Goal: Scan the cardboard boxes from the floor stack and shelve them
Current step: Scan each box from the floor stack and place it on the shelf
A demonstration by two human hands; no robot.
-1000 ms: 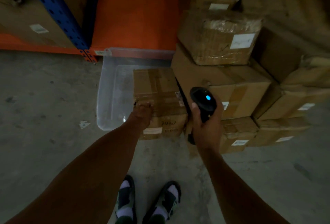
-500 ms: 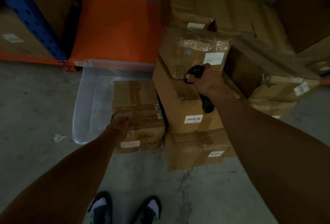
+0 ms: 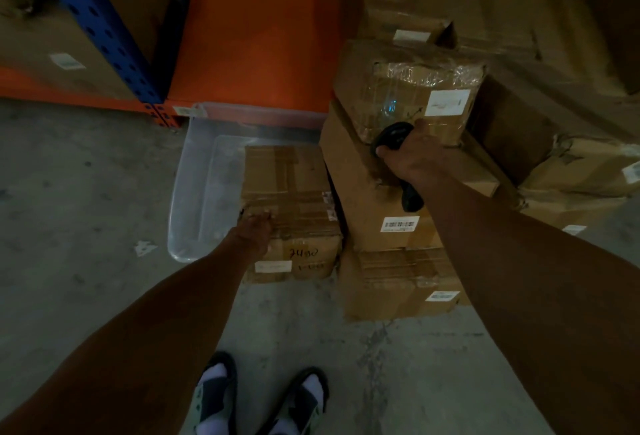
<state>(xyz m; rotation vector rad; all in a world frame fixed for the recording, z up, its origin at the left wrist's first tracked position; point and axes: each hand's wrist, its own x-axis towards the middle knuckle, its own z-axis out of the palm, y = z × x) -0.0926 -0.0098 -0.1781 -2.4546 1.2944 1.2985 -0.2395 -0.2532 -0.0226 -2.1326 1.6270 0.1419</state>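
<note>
- Currently the plastic-wrapped brown cardboard box (image 3: 408, 95) is sitting atop the floor stack, ahead and right; its white label (image 3: 447, 102) is lying just right of the black handheld scanner (image 3: 394, 134).
- Right hand (image 3: 412, 154) is gripping that scanner, nearer the label.
- Left hand (image 3: 254, 230) is resting flat, fingers loose, on the low taped brown carton (image 3: 289, 192).
- Dim concrete floor (image 3: 86, 192) is surrounding everything; blue-and-orange steel racking (image 3: 104, 29) is standing back left.

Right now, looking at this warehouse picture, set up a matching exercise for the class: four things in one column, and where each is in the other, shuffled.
1. scanner
2. left hand
3. clear plastic tub
4. plastic-wrapped box

A. on the floor, left of the boxes
B. top of the stack
C. held in the right hand
D. resting on the low taped box

Pairs: 1-C, 2-D, 3-A, 4-B
</note>
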